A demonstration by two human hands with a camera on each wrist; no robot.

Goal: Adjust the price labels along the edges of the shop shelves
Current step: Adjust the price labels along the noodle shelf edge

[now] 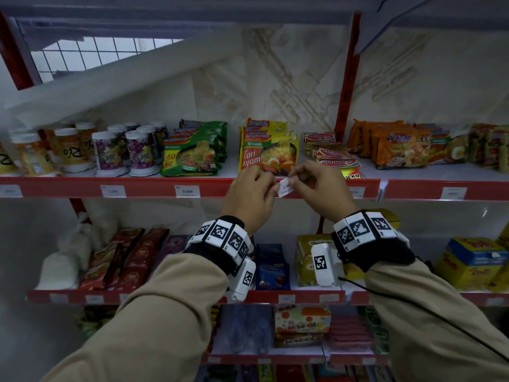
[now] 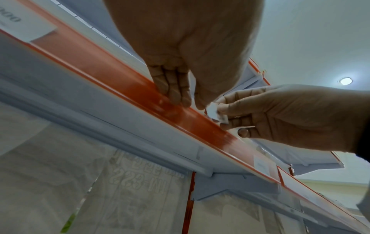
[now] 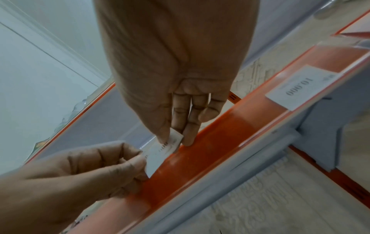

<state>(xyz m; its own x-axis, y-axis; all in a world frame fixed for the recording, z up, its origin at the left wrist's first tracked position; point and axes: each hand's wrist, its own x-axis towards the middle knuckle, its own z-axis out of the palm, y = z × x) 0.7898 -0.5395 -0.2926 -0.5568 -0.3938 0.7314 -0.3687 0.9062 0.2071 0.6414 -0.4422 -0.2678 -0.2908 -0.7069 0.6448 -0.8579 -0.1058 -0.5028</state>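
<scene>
Shop shelving in front of me, red label rail (image 1: 154,186) running along the shelf edge at hand height, noodle packs (image 1: 268,150) just beyond my knuckles. Both arms raised, forearms angled inward, wrists nearly level. My left hand (image 1: 249,194) and right hand (image 1: 321,188) are close together, fingers curled, each pinching one end of a small white price label (image 1: 285,187). The label sits between the hands, tilted, at the rail's upper edge; whether its lower edge is seated in the rail I cannot tell. In the left wrist view my left fingers (image 2: 172,90) lie against the rail face while the thumb meets the label. In the right wrist view the right thumb and fingers (image 3: 190,125) clamp the label's corner. Another price tag (image 1: 187,191) sits in the rail, to the left of my left hand.
</scene>
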